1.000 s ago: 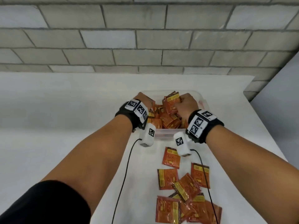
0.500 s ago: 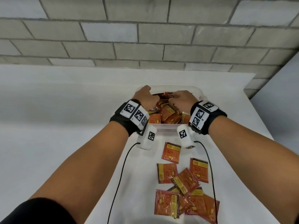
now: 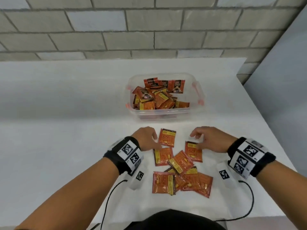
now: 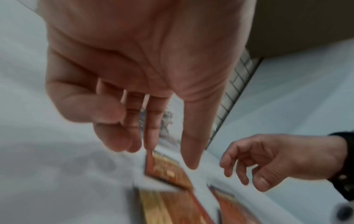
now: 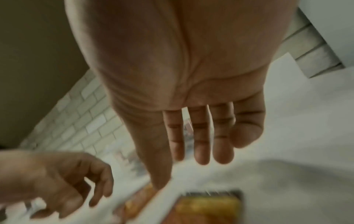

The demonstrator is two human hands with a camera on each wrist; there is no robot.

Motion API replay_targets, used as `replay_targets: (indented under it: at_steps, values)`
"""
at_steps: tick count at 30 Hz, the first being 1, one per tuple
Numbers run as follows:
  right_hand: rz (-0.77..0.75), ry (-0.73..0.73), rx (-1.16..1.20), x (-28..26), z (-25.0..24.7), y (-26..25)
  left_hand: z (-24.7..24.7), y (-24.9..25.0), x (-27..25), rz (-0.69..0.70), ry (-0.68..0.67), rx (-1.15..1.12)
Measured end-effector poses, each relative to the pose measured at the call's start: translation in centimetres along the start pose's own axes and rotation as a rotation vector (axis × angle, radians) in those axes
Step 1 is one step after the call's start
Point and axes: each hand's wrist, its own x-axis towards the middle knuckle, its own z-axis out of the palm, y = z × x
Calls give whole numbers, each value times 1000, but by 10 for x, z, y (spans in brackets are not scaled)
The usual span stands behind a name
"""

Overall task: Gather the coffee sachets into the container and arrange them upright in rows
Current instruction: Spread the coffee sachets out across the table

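Hovering, we are spreading our empty left hand [image 3: 146, 138] and right hand [image 3: 209, 138], fingers relaxed, over loose coffee sachets [image 3: 181, 173] lying between them on the table [image 3: 66, 146]; the container [image 3: 196, 112] is sitting beyond both.

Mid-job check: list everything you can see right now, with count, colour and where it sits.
container: one, clear plastic with pinkish side clasps, far middle of the table.
sachets in the container: many, orange-red, a few upright along the far wall, the rest in a loose heap.
loose sachets: about nine, orange-red, flat and partly overlapping on the table between the hands.
table: one, white.
brick wall: grey, behind the table.
wrist bands: two, black with black-and-white markers, cables trailing toward the body.
left hand: fingers relaxed, beside the farthest loose sachet, holding nothing.
right hand: fingers loosely bent over a sachet's top edge, no grip visible.
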Motion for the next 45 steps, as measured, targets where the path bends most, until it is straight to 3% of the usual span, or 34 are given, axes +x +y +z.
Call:
replay_targets:
  at_steps: [3,8,18,21,24,27,29,35,41,45]
  values:
    - [48,-21,-70,-3,26,8,17,7,1,-12,-33,61]
    - [25,79,-113,-1,44,11,33,16,4,-19,-15,123]
    - [125,140,10,-1,26,11,24,4,10,-81,-50,138]
    - [61,162,99,-6,19,2,20,-7,8,-60,-52,104]
    - [-82,-21,96,-9,24,-18,11,-9,10,-21,-99,114]
    - [-166,-230,-107,-4,39,-31,3,-6,12,16,-114,102]
    - [-177,-265,-240,1,44,-34,0,-5,16,31,-93,65]
    - [-183,-124,-311,8,44,-29,4,21,32,42,13,5]
    - [-84,-24,-122,6,39,-22,19,34,46,22,19,145]
    - [-69,55,-7,2,32,-15,23,38,52,-64,63,276]
